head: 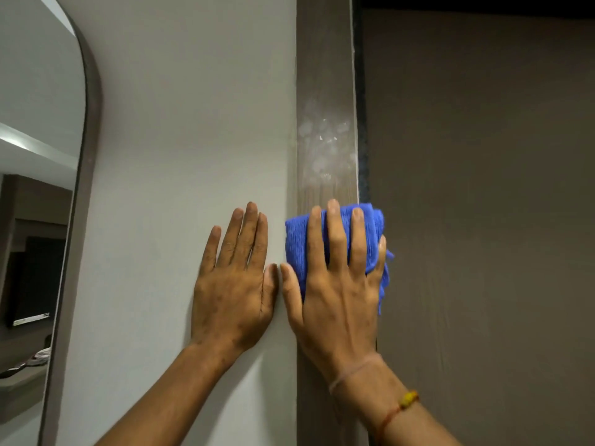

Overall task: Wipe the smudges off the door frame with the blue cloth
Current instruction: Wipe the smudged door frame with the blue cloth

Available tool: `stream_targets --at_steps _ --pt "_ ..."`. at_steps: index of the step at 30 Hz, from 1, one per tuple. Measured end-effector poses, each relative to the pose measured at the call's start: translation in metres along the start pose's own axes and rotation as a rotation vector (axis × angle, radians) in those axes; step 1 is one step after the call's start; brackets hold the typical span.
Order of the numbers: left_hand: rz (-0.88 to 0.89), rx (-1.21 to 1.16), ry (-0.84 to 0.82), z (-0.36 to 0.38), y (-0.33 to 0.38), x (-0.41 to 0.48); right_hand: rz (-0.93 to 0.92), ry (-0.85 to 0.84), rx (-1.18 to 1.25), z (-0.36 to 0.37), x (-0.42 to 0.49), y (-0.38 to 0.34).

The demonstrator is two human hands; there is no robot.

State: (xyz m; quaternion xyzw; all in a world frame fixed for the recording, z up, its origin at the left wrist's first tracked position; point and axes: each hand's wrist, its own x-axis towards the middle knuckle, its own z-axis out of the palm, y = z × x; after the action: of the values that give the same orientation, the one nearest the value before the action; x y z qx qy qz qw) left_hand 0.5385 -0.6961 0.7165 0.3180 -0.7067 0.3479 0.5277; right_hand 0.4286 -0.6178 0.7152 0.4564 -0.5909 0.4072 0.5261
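We face a pale grey wall [180, 123], smooth and matte, which meets the door frame [325, 75] along a straight vertical edge. The frame is a brown upright strip with faint wood grain, and it runs out of view at top and bottom. To its right, past a thin dark gap, lies a flat brown door panel [483, 220]. At far left we see a mirror [35, 188] with a curved dark rim, cut off by the picture's edge. The frame above the hands is bare, and chalky white smudges [323, 140] cloud it there. Our left hand [233, 284] lies flat and spread on the wall, holding nothing, its thumb just beside the right thumb. Our right hand [335, 278] presses the blue cloth [299, 239], a ribbed, bunched textile, flat against the frame below the smudges, fingers splayed over it. Much of the cloth is hidden under the palm. A thread bracelet [402, 403] circles the right wrist.
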Motion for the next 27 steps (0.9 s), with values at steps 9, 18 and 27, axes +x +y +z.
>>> stream_targets --at_steps 9,18,27 --pt "-0.004 0.005 0.008 0.001 0.0 0.001 -0.007 0.01 0.055 -0.008 0.076 -0.001" --pt "0.002 -0.084 0.083 -0.017 -0.006 0.052 0.017 0.069 0.052 -0.005 0.072 -0.005" --pt "-0.024 0.0 0.06 -0.012 -0.009 0.09 0.018 0.067 0.078 -0.004 0.069 -0.004"
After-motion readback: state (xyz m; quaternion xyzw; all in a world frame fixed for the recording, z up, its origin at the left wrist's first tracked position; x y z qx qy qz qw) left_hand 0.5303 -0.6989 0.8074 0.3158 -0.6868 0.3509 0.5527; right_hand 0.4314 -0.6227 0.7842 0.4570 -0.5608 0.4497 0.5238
